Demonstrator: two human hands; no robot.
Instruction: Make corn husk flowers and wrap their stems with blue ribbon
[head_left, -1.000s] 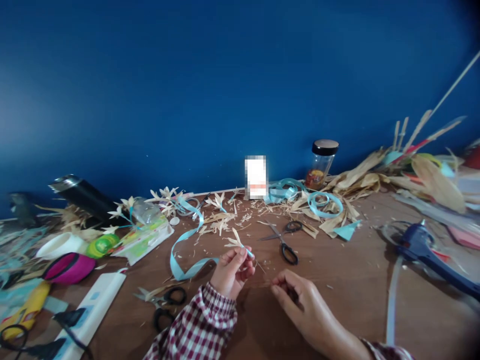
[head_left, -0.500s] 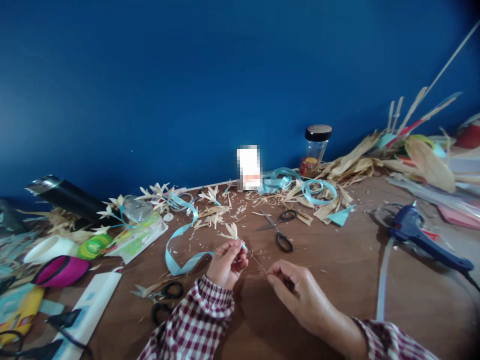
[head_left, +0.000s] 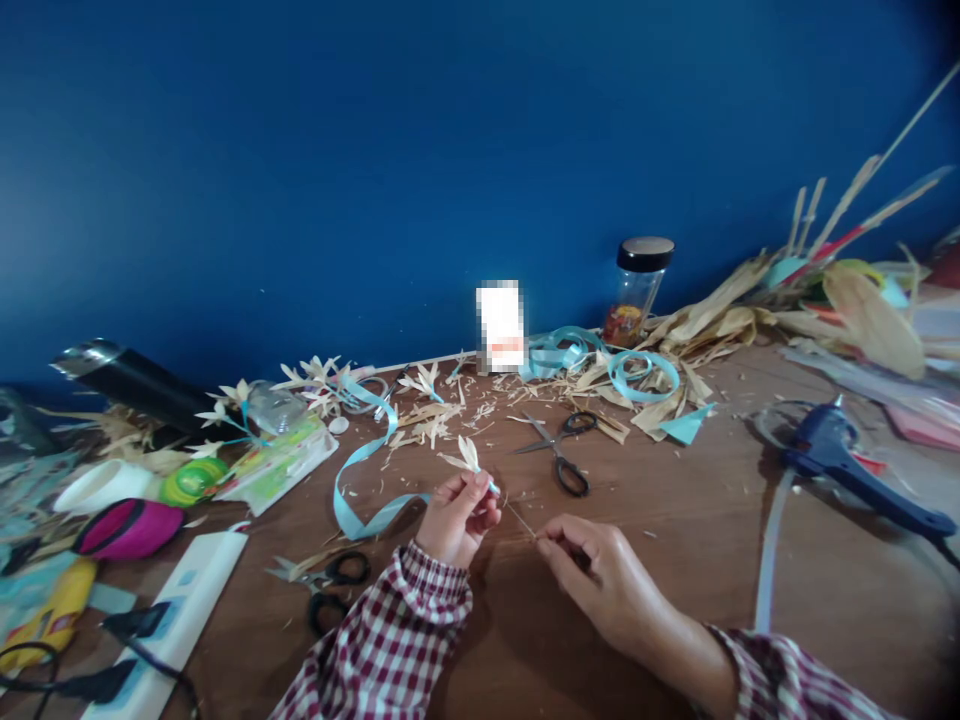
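Observation:
Pinched between the fingertips of my left hand [head_left: 459,515] is a small corn-husk flower [head_left: 466,455] with pale petals, pointing up and away. A bit of light blue shows at its base, beside my thumb. My right hand [head_left: 600,565] is closed in a pinch on a thin thread-like strand [head_left: 523,520], which runs toward the flower's base. Whether it is thread or fine wire I cannot tell. Blue ribbon [head_left: 367,525] curls on the table just left of my left hand. Black-handled scissors [head_left: 559,450] lie open beyond my hands.
A second pair of scissors [head_left: 322,580] and a white power strip [head_left: 176,610] lie at left. A blue glue gun [head_left: 862,470] rests at right. Finished-looking husk flowers [head_left: 311,385], husk scraps and a lidded jar [head_left: 637,290] line the blue wall.
The view has shifted slightly. The flower in my left hand has turned a little more upright. Both hands keep their pinches, and the strand still stretches between them.

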